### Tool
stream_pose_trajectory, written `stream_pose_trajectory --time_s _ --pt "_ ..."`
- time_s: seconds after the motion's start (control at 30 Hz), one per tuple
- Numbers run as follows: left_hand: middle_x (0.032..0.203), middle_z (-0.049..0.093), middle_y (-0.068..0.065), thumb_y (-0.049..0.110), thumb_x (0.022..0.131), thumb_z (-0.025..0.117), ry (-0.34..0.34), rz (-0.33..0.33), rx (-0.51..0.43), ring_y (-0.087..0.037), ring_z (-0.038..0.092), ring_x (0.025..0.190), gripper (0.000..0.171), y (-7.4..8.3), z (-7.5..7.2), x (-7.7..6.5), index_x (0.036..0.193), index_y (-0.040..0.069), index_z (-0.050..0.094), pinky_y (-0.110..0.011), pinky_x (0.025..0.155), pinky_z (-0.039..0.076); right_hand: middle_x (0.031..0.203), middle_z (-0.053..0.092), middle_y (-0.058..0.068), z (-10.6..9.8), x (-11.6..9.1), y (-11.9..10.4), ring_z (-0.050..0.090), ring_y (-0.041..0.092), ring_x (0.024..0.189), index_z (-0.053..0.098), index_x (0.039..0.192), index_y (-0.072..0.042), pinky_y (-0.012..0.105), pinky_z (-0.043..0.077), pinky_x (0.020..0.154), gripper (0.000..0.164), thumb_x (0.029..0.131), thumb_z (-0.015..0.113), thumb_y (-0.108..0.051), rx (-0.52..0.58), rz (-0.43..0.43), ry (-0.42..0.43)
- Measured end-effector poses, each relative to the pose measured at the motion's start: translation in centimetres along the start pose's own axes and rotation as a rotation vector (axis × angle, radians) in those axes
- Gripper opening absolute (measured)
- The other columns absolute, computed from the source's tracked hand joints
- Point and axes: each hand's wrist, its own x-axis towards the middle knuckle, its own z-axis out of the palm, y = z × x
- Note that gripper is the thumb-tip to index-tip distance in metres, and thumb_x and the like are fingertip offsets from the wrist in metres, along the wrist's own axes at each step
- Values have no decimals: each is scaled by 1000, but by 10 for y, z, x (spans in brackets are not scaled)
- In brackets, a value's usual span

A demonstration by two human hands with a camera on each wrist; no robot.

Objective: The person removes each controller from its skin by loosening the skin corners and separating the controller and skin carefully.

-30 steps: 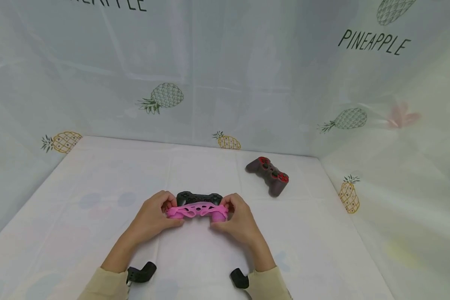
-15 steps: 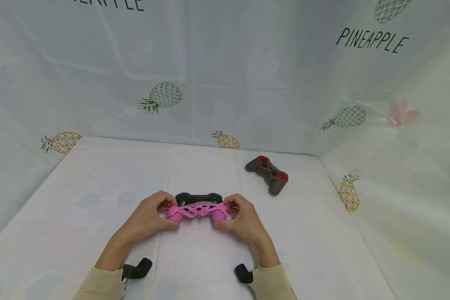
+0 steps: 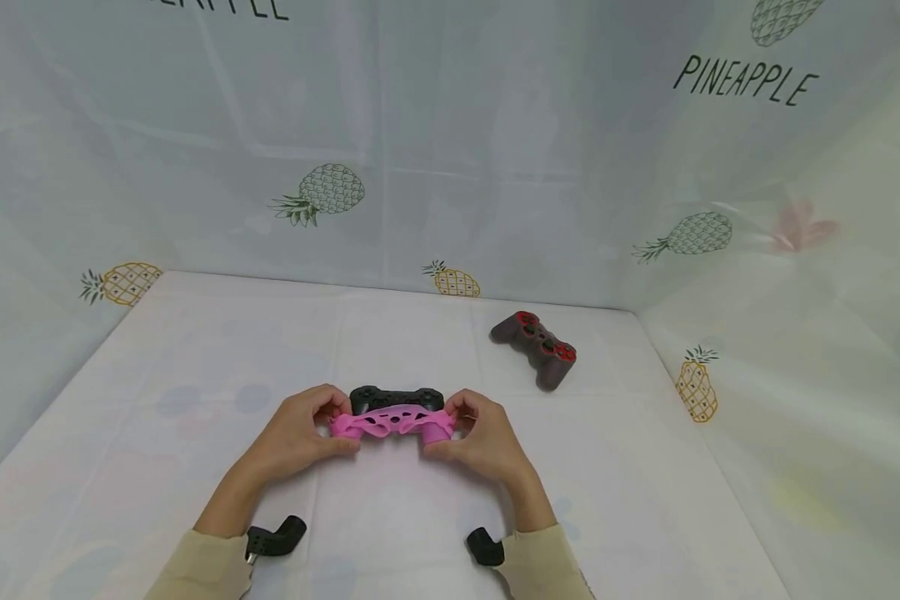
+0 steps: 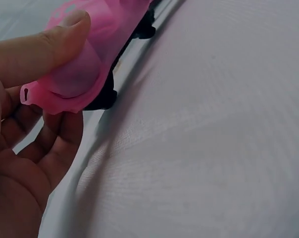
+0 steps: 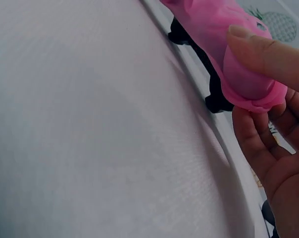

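A black game controller [image 3: 396, 400] is held near the middle of the table, partly covered by a pink silicone sleeve [image 3: 394, 419]. Its dark top edge shows on the far side, beyond the pink. My left hand [image 3: 300, 435] grips the left end, and in the left wrist view the thumb [image 4: 65, 37] presses on a pink-covered handle. At the opposite end my right hand [image 3: 487, 442] holds the other handle the same way, its thumb [image 5: 258, 52] on the pink and curled fingers at the sleeve's edge. Fingers hide parts of both ends.
A second controller, dark brown with red buttons [image 3: 537, 348], lies on the table to the back right. White cloth [image 3: 607, 467] covers the table. Pineapple-print sheeting [image 3: 495, 167] rises behind it and along the sides. Black wrist cameras [image 3: 277, 537] sit at both sleeve cuffs.
Both wrists have spread slightly apart, and the thumbs have shifted a little on the pink sleeve. Both hands keep their grip on the covered controller; the brown controller has stayed put.
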Motion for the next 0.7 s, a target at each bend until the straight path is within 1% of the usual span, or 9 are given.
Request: stream_pose_trajectory --time_s 0.07,0.13,0.2,0.3,0.37,0.4,0.5,0.6,0.7 --pt "92 63 7 25 73 100 -1 -3 2 -14 60 87 45 0 0 0 102 25 66 -27 81 51 94 64 -2 1 0 0 62 17 91 67 97 -18 27 56 87 49 66 104 -19 -1 -6 -3" --pt "91 63 7 25 74 100 1 -8 1 -15 59 86 44 1 0 0 101 25 65 -27 80 50 90 62 0 2 -1 -4 62 20 88 66 95 -16 28 55 83 46 67 103 -15 -3 -9 2" --pt "90 62 7 25 74 100 3 -11 1 -15 58 86 44 1 0 0 101 25 65 -27 79 50 88 61 -1 3 -1 -4 61 20 87 65 92 -17 28 53 81 45 68 103 -16 -19 -13 6" --pt "89 60 6 26 75 99 6 -21 -1 -16 57 85 43 2 0 0 100 25 65 -27 77 48 87 61 -2 3 -1 -4 62 19 86 65 90 -17 28 53 79 43 69 102 -16 -24 -14 11" --pt "89 60 5 26 75 99 8 -32 -1 -17 57 84 43 2 1 1 100 25 65 -27 76 47 88 60 -4 2 1 0 61 16 86 64 89 -20 26 53 79 43 69 103 -21 -35 -19 5" --pt "88 60 5 26 75 99 7 -39 -6 -17 56 84 43 2 1 1 100 24 65 -27 75 47 88 60 -4 2 0 -1 61 16 86 64 89 -19 26 53 79 43 69 103 -21 -30 -18 7" --pt "89 60 3 24 75 99 4 -62 -34 -18 55 83 42 2 2 1 100 23 65 -28 73 46 91 62 -2 3 -1 -1 61 17 87 65 94 -19 27 54 81 45 69 103 -20 -13 9 24" --pt "91 59 0 23 75 99 3 -81 -58 -19 55 83 43 2 3 1 101 21 64 -28 73 46 97 64 -1 4 -2 0 63 17 91 66 102 -18 27 55 87 49 69 102 -17 22 49 45" --pt "92 58 0 23 75 99 9 -92 -56 -20 56 83 45 1 4 2 102 21 64 -27 74 46 104 66 0 5 -1 1 65 17 96 65 108 -16 28 56 92 52 70 101 -15 44 64 60"
